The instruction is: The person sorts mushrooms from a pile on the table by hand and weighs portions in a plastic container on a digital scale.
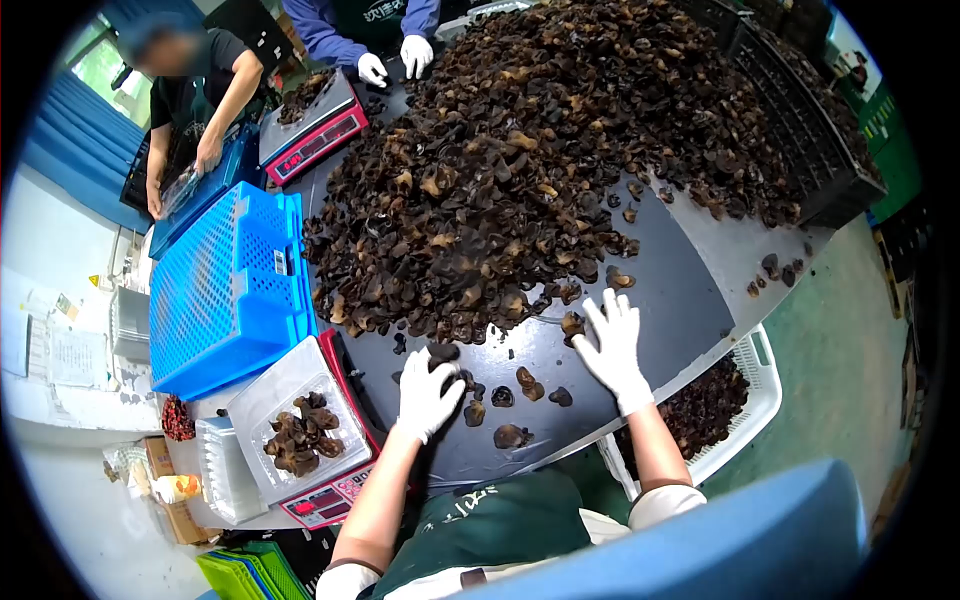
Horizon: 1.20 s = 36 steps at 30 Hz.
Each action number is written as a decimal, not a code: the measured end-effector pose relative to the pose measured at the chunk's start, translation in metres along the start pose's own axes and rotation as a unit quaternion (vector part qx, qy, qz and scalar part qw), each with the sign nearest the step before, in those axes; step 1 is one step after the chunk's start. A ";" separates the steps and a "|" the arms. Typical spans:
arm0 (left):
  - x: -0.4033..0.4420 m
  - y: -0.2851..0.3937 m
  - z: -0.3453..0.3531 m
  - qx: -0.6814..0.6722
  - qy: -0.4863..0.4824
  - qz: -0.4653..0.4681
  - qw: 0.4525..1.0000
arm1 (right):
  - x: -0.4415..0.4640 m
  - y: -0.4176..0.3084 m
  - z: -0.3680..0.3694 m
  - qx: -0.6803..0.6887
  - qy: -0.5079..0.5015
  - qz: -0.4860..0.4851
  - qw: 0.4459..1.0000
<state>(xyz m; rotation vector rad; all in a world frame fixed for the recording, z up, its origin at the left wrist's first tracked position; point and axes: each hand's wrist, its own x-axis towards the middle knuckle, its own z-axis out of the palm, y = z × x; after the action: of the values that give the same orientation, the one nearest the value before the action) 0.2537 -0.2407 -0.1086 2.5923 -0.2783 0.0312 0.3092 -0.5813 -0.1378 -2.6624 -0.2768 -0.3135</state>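
Note:
My left hand (428,393), in a white glove, is at the near edge of a large heap of dark brown wood ear mushrooms (500,200). Its fingers are curled on a dark wood ear mushroom (443,353). My right hand (612,345), gloved too, is spread flat over the dark tabletop (670,300), its thumb side beside a brownish piece (572,325). Several loose pieces (512,436) lie between and below my hands. To the left, a red scale (335,495) carries a clear plastic tray (345,420) with a small pile of mushrooms.
Blue crates (225,290) stand left of the heap. A white basket (765,390) of mushrooms sits below the table's right edge. A black crate (800,120) stands at the right. Across the table are two co-workers and another red scale (315,140). Green crates (250,572) are at lower left.

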 end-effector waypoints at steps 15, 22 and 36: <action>-0.067 0.004 -0.011 -0.053 0.185 -0.197 0.961 | 0.011 -0.142 -0.007 0.309 -0.153 -0.251 0.904; -0.081 -0.013 0.018 -0.124 0.123 -0.224 0.959 | 0.050 -0.101 0.039 0.058 -0.038 -0.112 0.991; -0.062 -0.003 0.014 -0.076 0.076 -0.130 0.986 | -0.006 -0.116 0.006 0.216 -0.015 -0.187 0.958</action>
<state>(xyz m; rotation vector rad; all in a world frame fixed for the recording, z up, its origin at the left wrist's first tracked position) 0.1933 -0.2334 -0.1266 2.4376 0.1110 0.1084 0.2767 -0.4768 -0.0977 -2.1746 -0.7701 -0.2878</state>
